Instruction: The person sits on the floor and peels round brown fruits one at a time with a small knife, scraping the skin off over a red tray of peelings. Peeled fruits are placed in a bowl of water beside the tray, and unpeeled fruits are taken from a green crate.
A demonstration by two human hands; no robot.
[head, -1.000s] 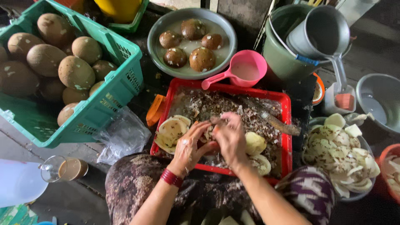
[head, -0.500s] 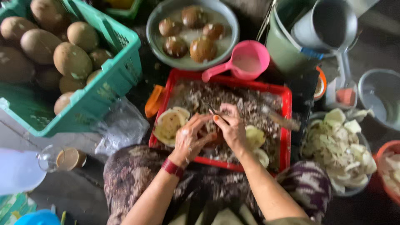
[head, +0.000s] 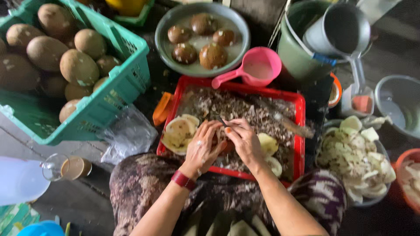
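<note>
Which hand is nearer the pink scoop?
Right. The right hand lies almost directly below the pink scoop, over the red tray; the left hand sits further left, beside the pale slices.

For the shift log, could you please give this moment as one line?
left hand: on brown peeled fruit | right hand: small blade | over red plastic tray

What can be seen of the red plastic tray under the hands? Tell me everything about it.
The red rectangular plastic tray lies flat in front of the person's lap, with low raised walls and rounded corners. Its floor is covered with brown shavings and peelings; pale cut pieces rest at its left end and more near its right. A pink plastic scoop's handle meets its far rim. The left hand and right hand work together above its middle, hiding part of its near edge.
</note>
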